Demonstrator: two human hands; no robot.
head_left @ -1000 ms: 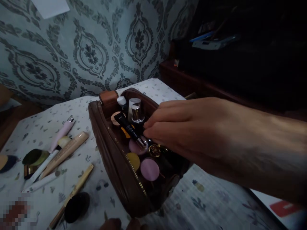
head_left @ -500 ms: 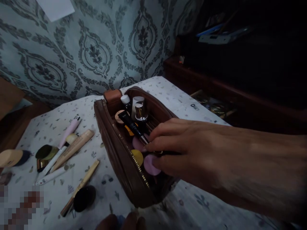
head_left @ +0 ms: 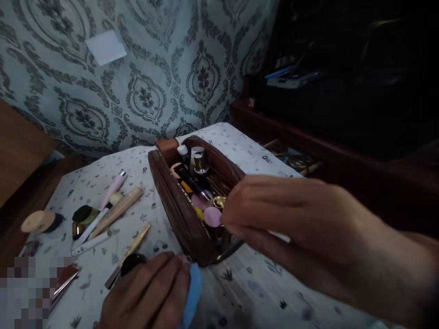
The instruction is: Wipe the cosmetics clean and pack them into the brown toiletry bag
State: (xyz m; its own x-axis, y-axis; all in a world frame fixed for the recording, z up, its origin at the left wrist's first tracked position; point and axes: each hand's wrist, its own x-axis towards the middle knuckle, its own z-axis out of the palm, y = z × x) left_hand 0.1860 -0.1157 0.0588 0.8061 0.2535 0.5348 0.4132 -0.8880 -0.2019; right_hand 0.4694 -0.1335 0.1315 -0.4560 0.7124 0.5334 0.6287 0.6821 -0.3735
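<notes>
Head cam, so looking down past both hands. The brown zip bag (head_left: 171, 205) sits on the printed cloth (head_left: 126, 157), just ahead of the left hand (head_left: 147, 290) and reaching forward-left from under the right hand (head_left: 267, 208). It's gaping open, zip teeth showing along the side away from the right hand.

Handling-wise, I'd guess soft, leathery walls that flex if you squeeze, and a fair bit of weight from all the stuff inside. I'd steady it by the wall nearest the left hand, or lift by the stiffer-looking orange-brown tab (head_left: 167, 145) at the end furthest from both hands. Inside, ahead of the right fingertips, the black tube (head_left: 190, 180) looks light and easy to pinch by the middle. The silver-capped bottle (head_left: 200, 163) beyond it is probably slick and maybe breakable, so I'd go for the body, not the cap.

Pose: right forearm comes in from the right, palm down, fingers bunched, tips hidden right next to the pink disc (head_left: 212, 217). Can't tell if they're pinching anything. Left hand is low and near, back up, fingers side by side, with a light blue piece (head_left: 193, 294) poking out past them; gripped or just covered, can't tell. The two hands are well apart from each other.
</notes>
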